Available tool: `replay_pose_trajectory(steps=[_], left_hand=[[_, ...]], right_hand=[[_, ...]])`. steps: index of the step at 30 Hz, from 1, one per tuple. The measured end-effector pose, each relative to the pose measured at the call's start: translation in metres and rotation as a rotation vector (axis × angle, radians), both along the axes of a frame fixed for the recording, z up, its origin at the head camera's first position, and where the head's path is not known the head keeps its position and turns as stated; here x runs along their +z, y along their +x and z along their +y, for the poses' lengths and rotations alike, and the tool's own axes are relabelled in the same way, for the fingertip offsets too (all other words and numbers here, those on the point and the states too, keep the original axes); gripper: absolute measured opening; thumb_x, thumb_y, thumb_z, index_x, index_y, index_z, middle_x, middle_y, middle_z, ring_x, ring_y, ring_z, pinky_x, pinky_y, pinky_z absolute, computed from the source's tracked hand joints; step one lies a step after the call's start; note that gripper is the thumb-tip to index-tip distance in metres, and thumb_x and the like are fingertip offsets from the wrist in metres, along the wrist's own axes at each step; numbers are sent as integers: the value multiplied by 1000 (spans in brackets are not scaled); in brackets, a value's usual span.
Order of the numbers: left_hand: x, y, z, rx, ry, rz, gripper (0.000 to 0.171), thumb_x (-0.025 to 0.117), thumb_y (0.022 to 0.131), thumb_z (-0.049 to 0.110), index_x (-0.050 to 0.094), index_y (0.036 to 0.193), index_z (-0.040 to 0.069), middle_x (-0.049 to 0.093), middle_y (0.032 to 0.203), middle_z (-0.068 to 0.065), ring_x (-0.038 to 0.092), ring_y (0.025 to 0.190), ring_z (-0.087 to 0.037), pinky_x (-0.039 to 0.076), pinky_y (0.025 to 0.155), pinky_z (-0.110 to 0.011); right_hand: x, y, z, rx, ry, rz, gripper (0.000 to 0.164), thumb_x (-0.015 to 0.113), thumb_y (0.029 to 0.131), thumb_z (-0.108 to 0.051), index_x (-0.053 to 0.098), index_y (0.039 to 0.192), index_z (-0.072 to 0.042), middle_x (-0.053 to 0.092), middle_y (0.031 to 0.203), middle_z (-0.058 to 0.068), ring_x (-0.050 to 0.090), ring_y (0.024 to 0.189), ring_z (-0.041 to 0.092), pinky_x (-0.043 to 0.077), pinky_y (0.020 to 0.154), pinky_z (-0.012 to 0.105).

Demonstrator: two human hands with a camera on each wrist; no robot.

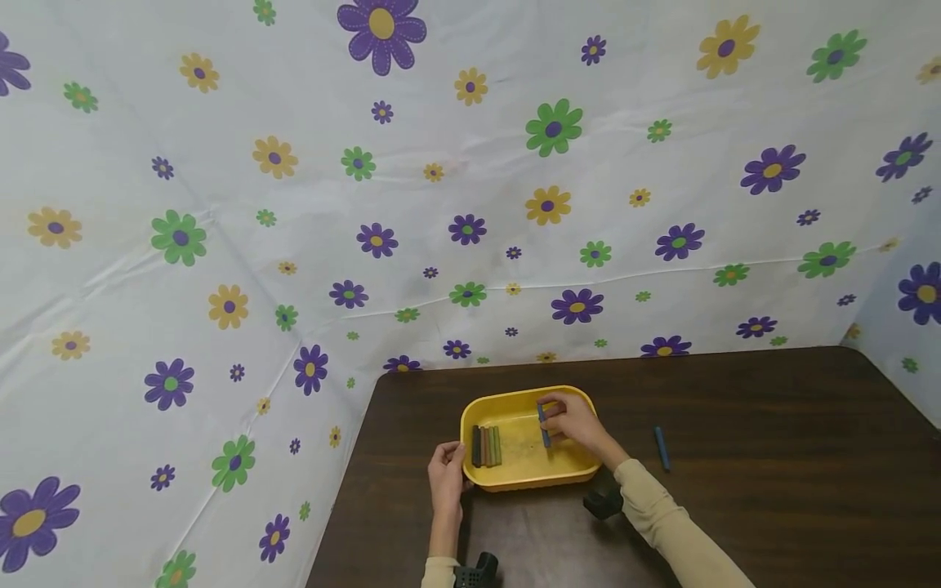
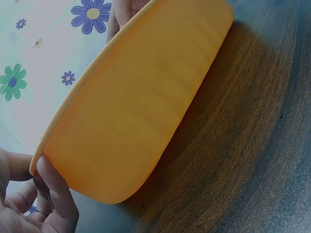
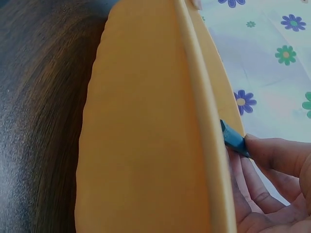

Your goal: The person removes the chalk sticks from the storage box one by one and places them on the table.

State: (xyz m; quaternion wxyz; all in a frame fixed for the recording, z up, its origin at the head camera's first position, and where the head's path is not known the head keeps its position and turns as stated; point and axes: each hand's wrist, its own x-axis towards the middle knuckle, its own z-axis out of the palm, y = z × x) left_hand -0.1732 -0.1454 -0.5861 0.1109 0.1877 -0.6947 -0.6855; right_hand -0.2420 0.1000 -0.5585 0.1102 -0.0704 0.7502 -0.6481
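A blue stick (image 1: 546, 438), below and right of the frame's centre, is within the right part of a yellow tray (image 1: 525, 483); I cannot tell whether it touches the tray's floor. The right hand (image 1: 575, 420) pinches it between thumb and fingers. The stick looks light and stiff, probably brittle and perhaps a little powdery or waxy, so a gentle pinch near its middle should suit it better than a squeeze at one end.

The left hand (image 1: 445, 474) grips the rim at the tray's left end, thumb and fingers on either side of the edge. The tray seems to be thin, light plastic, likely to slide if bumped; the rim is the natural hold.

I count one tray, two hands and two blue sticks: the held one, and a second blue stick (image 1: 662, 449) lying on the dark table (image 1: 794, 457), right of the tray. Inside the tray's left part, a row of sticks (image 1: 484, 447) runs from black through brown to green, about five, packed too closely for a sure count.

Two pale sleeves (image 1: 680, 527) enter from the bottom edge. One flowered cloth (image 1: 316, 73) fills the upper frame.
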Motion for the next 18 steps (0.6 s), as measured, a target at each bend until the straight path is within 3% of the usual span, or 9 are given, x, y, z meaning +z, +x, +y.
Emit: replay_pose_trajectory(steps=[13, 15, 18], left_hand=[[-3, 0, -1, -4, 13, -7, 25, 62, 104, 16, 63, 118, -5, 63, 100, -20, 55, 68, -18, 45, 50, -25], [4, 2, 1, -3, 2, -17, 24, 60, 105, 12, 62, 118, -7, 62, 100, -22, 55, 68, -20, 46, 51, -26], [5, 2, 1, 0, -5, -16, 24, 61, 105, 13, 62, 117, -7, 62, 99, -20, 54, 67, -19, 45, 51, -26]], right_hand=[[0, 3, 13, -68, -8, -33, 42, 70, 92, 8, 60, 133, 11, 68, 101, 19, 71, 82, 27, 62, 72, 45], [-1, 2, 15, -73, -16, -39, 42, 69, 92, 8, 60, 133, 10, 69, 101, 18, 71, 83, 27, 62, 72, 45], [0, 3, 17, -78, -38, -48, 41, 68, 93, 7, 59, 133, 10, 68, 102, 18, 71, 83, 27, 62, 74, 46]])
